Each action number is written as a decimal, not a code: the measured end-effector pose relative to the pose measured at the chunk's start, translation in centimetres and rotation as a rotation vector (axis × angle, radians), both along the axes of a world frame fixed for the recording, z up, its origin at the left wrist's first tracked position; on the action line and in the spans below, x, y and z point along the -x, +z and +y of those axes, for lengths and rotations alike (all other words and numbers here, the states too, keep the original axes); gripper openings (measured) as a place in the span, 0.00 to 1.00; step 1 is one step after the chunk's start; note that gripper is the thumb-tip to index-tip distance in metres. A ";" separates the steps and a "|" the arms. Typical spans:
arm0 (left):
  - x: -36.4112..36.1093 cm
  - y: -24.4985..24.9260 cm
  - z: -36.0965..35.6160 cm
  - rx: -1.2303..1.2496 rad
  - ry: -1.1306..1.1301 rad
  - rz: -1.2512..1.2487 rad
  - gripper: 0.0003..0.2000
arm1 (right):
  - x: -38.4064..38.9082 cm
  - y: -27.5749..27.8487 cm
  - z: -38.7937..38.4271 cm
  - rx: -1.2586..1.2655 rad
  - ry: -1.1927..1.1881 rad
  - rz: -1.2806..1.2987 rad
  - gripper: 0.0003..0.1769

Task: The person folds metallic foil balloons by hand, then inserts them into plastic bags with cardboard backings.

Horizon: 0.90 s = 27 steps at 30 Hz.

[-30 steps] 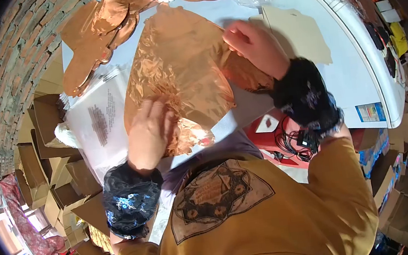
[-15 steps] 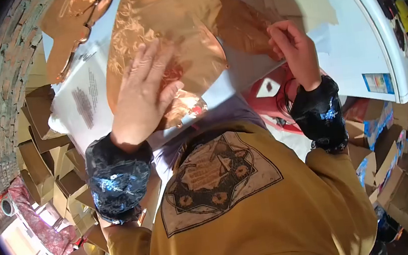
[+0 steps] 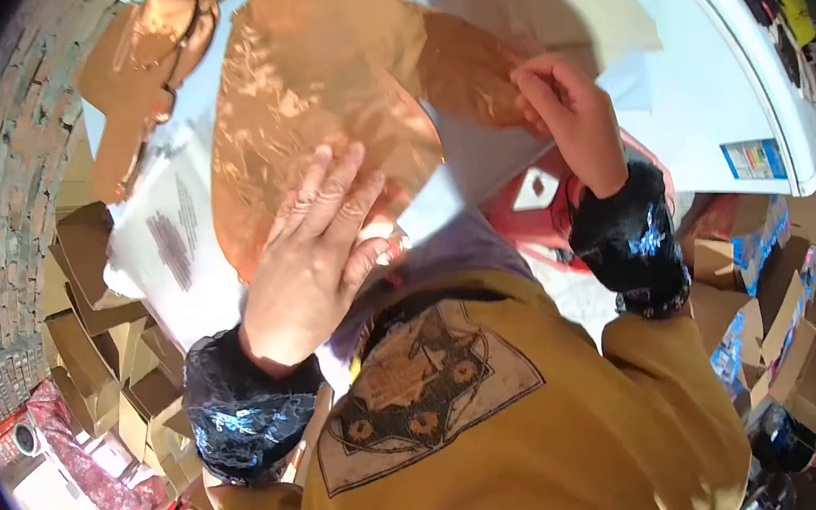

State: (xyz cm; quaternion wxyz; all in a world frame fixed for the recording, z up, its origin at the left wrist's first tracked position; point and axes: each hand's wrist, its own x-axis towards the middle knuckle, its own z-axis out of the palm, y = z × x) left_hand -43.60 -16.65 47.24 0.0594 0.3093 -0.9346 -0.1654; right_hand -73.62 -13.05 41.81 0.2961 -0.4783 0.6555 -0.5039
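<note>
A shiny copper-coloured foil sheet with curved edges and fine wrinkles lies flat on the white surface in front of me. My left hand rests palm down over its near left part, fingers stretched out and a little apart. At the sheet's narrow right end, my right hand is closed in a pinch on the foil edge. The fingertips there are partly hidden. Glossy black sleeve covers wrap both forearms.
More copper foil lies at the upper left, beside a white printed bag. A beige sheet is at the back right. Cardboard boxes crowd the left, with others at right. A brick wall stands left.
My left hand has slid down towards my body over the foil and now covers its near edge. My right hand has shifted slightly left and down, still pinching the foil.
</note>
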 end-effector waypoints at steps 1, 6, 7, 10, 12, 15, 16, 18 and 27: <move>0.0 -0.1 -0.7 0.016 0.019 0.008 0.25 | 0.2 0.3 -0.1 0.003 -0.021 0.032 0.09; -0.1 -3.8 -5.4 0.057 0.093 0.024 0.24 | 1.2 1.4 -0.5 -0.065 -0.065 0.049 0.09; 0.2 -4.6 -6.5 0.072 0.092 0.028 0.24 | 1.4 1.1 -0.6 -0.063 -0.073 0.071 0.09; 1.1 -6.3 -9.2 0.116 0.088 0.035 0.24 | 1.7 0.1 -0.2 0.012 -0.091 0.330 0.09; 1.8 -7.2 -10.5 0.151 0.093 0.029 0.24 | 1.8 0.2 0.4 0.028 -0.110 0.535 0.07; 2.6 -8.1 -12.2 0.208 0.089 0.028 0.24 | 2.6 -0.9 1.5 0.096 -0.132 0.768 0.05; 2.7 -8.4 -12.7 0.233 0.081 0.033 0.24 | 2.8 -1.1 1.9 0.071 -0.156 0.830 0.06; 3.0 -8.7 -13.4 0.233 0.072 0.071 0.23 | 3.3 -1.6 2.4 0.022 -0.202 0.951 0.07; -5.1 -1.7 -14.5 0.176 0.270 0.441 0.20 | -1.4 1.1 1.0 0.204 0.173 0.735 0.06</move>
